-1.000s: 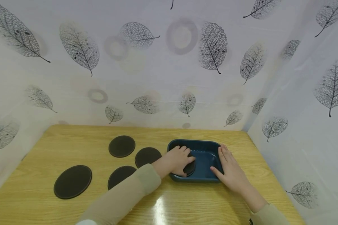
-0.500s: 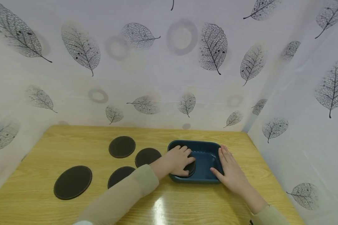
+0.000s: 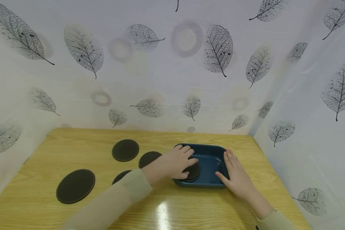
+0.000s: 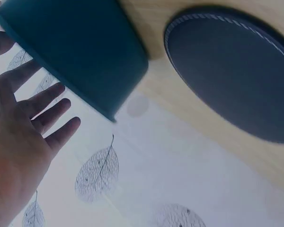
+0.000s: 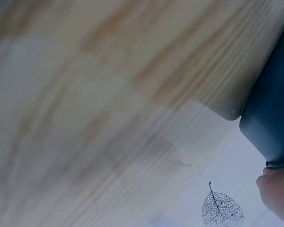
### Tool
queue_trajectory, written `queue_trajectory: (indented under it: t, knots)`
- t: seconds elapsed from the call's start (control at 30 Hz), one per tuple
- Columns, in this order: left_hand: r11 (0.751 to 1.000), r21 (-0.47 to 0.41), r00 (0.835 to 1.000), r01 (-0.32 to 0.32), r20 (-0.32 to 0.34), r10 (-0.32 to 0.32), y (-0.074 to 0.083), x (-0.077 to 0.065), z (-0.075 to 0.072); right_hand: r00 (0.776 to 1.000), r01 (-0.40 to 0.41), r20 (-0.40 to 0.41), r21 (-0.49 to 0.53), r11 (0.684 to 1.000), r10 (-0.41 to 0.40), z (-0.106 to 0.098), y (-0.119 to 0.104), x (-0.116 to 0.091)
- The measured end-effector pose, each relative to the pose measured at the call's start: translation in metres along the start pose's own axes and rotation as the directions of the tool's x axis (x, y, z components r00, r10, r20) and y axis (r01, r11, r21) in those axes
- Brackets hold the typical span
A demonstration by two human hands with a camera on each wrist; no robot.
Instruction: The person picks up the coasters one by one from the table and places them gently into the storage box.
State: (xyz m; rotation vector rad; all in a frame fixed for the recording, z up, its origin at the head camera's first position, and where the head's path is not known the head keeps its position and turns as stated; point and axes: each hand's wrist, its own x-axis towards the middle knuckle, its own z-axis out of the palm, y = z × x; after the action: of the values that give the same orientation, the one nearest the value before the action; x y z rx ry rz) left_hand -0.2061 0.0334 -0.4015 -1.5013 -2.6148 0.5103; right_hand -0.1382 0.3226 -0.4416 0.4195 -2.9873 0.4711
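Observation:
A dark blue rectangular box stands on the table with black round coasters stacked in its left end. Over that end is my left hand, its fingers spread and thumb near the coasters. The left wrist view shows this left hand with fingers loosely straight above the box's rim and nothing in the palm. My right hand rests along the box's right side, fingers straight at the rim and thumb pointing inward. In the right wrist view, part of the right hand shows at the box's rim.
Left of the box, several black coasters lie on the wooden table: one at the far left, one at the back, others partly hidden by my left arm. Behind and to the right hangs a white leaf-patterned cloth.
My left hand has lifted slightly and shifted left off the coasters in the box, so more of them shows. My right hand stays at the box's right side.

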Motion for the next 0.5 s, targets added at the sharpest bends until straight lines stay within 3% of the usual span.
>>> queue_trajectory:
  t: [0.2,0.5]
  knots:
    - [0.999,-0.049,0.998,-0.005,-0.061,0.002,-0.014,-0.022,-0.004,1.000,0.016,-0.027,-0.016,1.000,-0.016,0.000,0.000,-0.001]
    - [0.986,-0.161,0.992,0.046,-0.111,-0.064,-0.037,-0.053,-0.002,1.000,0.015,-0.025,-0.019,1.000,-0.016,0.000,-0.001,-0.001]
